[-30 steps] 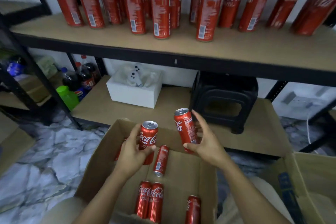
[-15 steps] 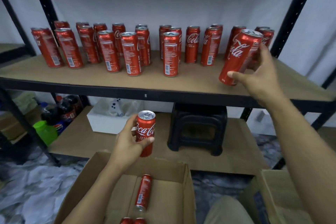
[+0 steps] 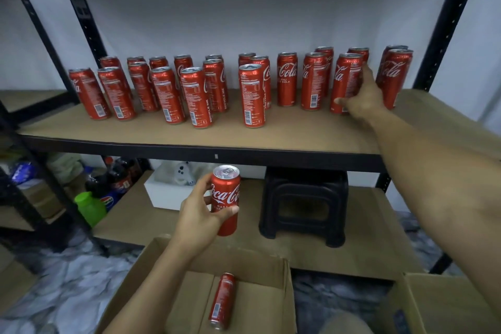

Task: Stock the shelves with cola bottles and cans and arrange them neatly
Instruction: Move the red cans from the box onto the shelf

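Several tall red cola cans (image 3: 195, 96) stand upright on the wooden shelf board (image 3: 284, 133). My right hand (image 3: 362, 97) reaches over the shelf's right part and grips one upright can (image 3: 345, 81) that stands on the board, thumb at its base. Below the shelf's front edge, my left hand (image 3: 202, 213) holds another upright cola can (image 3: 225, 198) above an open cardboard box (image 3: 260, 304). One more can (image 3: 221, 301) lies on its side inside that box.
A black plastic stool (image 3: 305, 206) and a white box (image 3: 165, 192) sit on the lower shelf. Cola bottles (image 3: 119, 179) and a green container (image 3: 89, 207) stand to the left. A second cardboard box (image 3: 444, 304) is at bottom right. Black uprights (image 3: 442, 35) frame the shelf.
My right hand has carried its can from the box up to the shelf and set it upright among the right-hand cans. My left hand rose a little with its can.
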Motion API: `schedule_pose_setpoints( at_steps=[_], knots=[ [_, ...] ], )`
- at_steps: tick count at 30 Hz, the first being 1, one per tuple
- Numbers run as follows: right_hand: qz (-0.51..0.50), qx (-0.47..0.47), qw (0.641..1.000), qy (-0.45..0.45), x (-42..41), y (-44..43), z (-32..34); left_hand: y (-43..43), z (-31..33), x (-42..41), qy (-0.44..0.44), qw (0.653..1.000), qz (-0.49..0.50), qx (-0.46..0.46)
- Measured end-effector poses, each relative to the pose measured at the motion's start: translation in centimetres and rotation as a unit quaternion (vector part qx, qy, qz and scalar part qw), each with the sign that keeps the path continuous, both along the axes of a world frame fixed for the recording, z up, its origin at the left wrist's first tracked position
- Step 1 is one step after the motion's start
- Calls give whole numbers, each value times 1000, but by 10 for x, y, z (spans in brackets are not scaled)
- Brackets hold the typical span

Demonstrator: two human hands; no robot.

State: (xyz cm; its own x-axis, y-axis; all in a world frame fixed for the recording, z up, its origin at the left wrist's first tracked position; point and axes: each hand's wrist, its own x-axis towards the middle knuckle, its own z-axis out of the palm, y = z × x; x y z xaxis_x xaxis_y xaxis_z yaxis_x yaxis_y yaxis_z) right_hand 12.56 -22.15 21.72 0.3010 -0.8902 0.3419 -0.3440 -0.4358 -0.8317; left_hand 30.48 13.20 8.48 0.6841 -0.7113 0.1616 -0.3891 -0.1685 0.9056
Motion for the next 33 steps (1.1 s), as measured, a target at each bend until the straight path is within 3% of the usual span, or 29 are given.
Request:
schedule_pose_setpoints(
  at_steps=[5, 8, 12, 14, 19, 24, 33],
  knots=[
    [-19, -3, 999, 36, 0, -3, -12, -6, 3, -7, 1, 1000, -4, -8],
    [-40, -6, 985, 168, -8, -11, -26, -11, 10, -12, -7, 1000, -10, -17],
    [-32, -26, 928, 370, -31, -15, -38, -23, 32, -19, -14, 999, -34, -38],
    [-10, -45, 907, 418, -46, -8, -41, -34, 50, -22, -15, 997, -48, -53],
    [6, -109, 891, 441, -58, 7, -42, -74, 112, -34, -45, 990, -76, -108],
    [5, -109, 889, 445, -59, 13, -39, -130, 166, -43, -97, 982, -82, -139],
    [3, -111, 893, 436, -60, 13, -38, -224, 138, -45, -80, 988, -23, -129]
  ],
)
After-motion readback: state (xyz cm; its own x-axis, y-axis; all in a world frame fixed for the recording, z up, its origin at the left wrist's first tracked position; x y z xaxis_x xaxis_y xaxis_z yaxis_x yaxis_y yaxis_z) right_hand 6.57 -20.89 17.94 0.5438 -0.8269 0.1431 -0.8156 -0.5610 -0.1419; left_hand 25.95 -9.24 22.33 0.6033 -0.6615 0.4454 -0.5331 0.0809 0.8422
